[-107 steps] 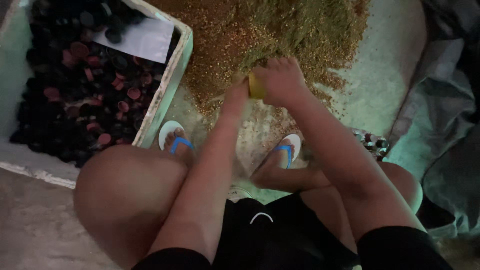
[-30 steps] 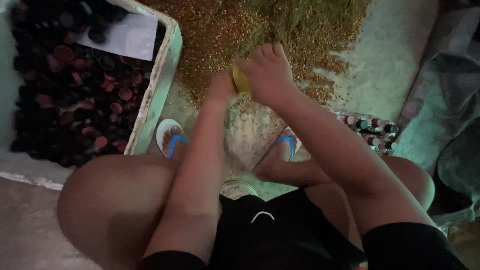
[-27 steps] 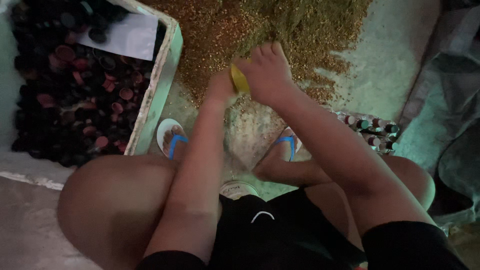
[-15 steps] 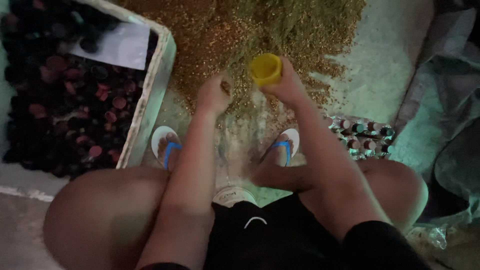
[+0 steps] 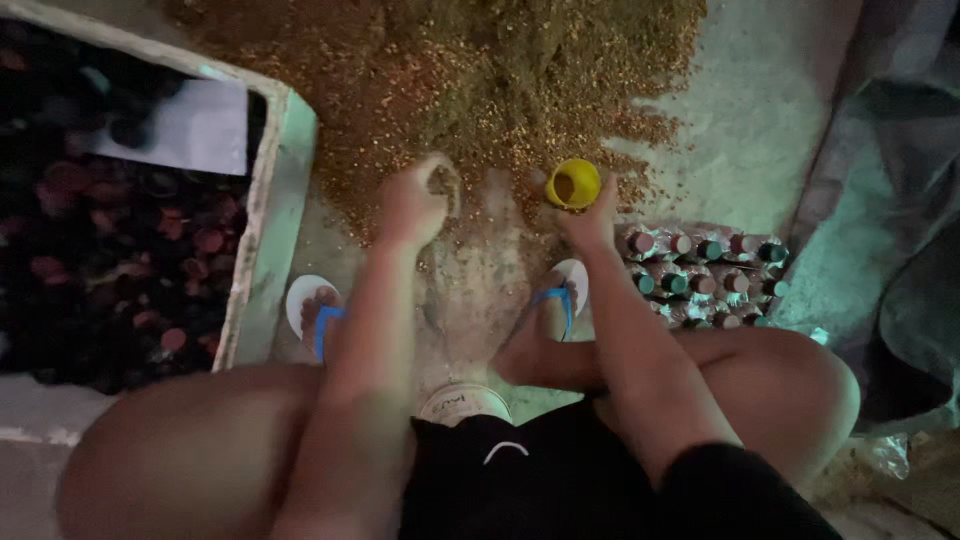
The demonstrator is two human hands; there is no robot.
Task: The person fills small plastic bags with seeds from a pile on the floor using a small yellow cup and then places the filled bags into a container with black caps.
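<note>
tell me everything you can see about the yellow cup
The yellow cup is small and round, and looks like plastic. Its open mouth faces up toward the camera, and brownish grain shows inside. The right hand grips it from below, at the near edge of the grain pile on the floor. Nothing else touches it.

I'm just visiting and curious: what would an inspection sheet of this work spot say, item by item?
Surface: pale concrete floor, dusty, strewn with grains.
Job's things: brown-green grain pile; small yellow cup with grain inside.
Clutter: white crate full of dark round caps on the left; shrink-wrapped pack of small bottles on the right; white bucket between the feet; blue-strapped sandals.
Hands: left hand cupped, scooping grain; right hand holds the yellow cup upright.
Cables: nothing seen.
Surroundings: grey tarpaulin on the right; dim light.
</note>
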